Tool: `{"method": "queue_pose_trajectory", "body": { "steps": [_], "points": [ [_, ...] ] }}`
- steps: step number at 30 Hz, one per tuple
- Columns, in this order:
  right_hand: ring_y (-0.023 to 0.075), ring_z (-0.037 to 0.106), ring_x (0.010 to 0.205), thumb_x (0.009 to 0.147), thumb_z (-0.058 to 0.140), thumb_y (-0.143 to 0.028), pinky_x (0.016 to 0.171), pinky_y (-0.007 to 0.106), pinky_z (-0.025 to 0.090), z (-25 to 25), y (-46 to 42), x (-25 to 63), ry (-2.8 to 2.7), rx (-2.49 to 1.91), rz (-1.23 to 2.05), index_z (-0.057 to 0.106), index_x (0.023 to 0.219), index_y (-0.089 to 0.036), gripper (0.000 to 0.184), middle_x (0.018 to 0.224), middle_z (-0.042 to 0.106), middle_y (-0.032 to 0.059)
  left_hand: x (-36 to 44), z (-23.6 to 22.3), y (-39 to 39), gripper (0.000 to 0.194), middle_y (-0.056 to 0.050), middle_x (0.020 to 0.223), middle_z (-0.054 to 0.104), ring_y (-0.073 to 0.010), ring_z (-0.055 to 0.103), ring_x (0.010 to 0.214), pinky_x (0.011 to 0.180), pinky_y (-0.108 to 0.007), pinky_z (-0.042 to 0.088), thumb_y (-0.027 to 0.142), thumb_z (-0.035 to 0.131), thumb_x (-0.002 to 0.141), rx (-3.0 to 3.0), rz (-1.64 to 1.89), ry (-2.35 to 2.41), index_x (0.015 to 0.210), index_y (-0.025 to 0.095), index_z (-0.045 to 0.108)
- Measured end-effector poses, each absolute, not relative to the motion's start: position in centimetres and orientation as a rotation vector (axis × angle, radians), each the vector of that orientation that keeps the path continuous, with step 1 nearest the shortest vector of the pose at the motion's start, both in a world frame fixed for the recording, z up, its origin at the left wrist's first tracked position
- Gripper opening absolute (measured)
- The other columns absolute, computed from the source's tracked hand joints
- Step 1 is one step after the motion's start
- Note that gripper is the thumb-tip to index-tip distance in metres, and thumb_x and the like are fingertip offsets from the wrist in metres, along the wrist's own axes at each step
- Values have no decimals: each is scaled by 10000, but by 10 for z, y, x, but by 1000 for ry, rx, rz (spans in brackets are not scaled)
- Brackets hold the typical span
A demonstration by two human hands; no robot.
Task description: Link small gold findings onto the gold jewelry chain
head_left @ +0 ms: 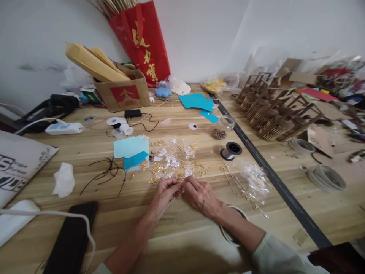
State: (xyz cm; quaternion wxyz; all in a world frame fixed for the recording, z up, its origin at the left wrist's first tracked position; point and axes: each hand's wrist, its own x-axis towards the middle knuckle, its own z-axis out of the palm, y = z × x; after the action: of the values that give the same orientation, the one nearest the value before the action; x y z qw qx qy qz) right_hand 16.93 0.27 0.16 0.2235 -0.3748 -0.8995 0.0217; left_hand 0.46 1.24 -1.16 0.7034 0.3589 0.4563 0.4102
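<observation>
My left hand (167, 192) and my right hand (199, 195) meet over the middle of the table, fingertips closed in a pinch against each other. A thin, pale beaded strand (170, 201) hangs from below my left fingers. Whatever lies between the fingertips is too small and too covered to make out. Just beyond the hands spread small bags and heaps of silver beads (172, 160) and gold beads (155, 168). To the right of my right hand lie gold and silver chains (239, 186) beside crumpled clear plastic bags (255, 179).
A wire spool (230, 151) and a bead jar (224, 127) stand right of the beads. Blue paper (131, 146) lies left, with black cords (107, 173). A phone (71, 236) sits front left. A white ring-shaped roll (234, 224) is under my right forearm. Wooden models (273, 108) stand back right.
</observation>
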Motion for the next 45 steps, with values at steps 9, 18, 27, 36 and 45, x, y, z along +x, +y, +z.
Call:
{"method": "queue_pose_trajectory", "body": {
  "steps": [9,18,27,36,45],
  "points": [
    [160,572,731,892,460,-84,542,238,407,-1,1,170,-2507,-977,52,513,929,-146,89,848,590,64,5,-9,13,264,-8,581,624,-85,539,534,544,-201,397,347,793,620,698,924,999,666,112,682],
    [137,569,705,945,432,-144,607,232,445,1,4,169,-2204,-1050,554,539,898,-172,120,847,582,57,2,-9,14,280,-23,599,642,-97,556,534,538,-215,422,357,805,614,695,891,937,655,116,667],
    [135,528,697,908,528,-242,631,246,409,-1,13,175,-1799,-1075,1096,589,835,-162,124,767,559,22,1,-7,17,207,-11,590,612,-103,519,541,564,-238,419,327,734,674,997,898,1072,700,124,701],
    [110,498,589,844,615,-443,566,234,395,0,16,176,-1488,-1041,1588,585,827,-148,297,656,543,-12,-2,-7,18,174,11,574,581,-96,469,540,527,-214,346,302,709,685,1140,820,1060,673,131,673],
    [96,511,584,795,669,-474,544,212,422,9,17,175,-1390,-1008,1709,609,794,-146,333,641,551,-17,-1,-1,18,158,-36,717,643,-164,573,707,680,-260,431,293,722,691,1189,841,980,695,140,682]
  ]
}}
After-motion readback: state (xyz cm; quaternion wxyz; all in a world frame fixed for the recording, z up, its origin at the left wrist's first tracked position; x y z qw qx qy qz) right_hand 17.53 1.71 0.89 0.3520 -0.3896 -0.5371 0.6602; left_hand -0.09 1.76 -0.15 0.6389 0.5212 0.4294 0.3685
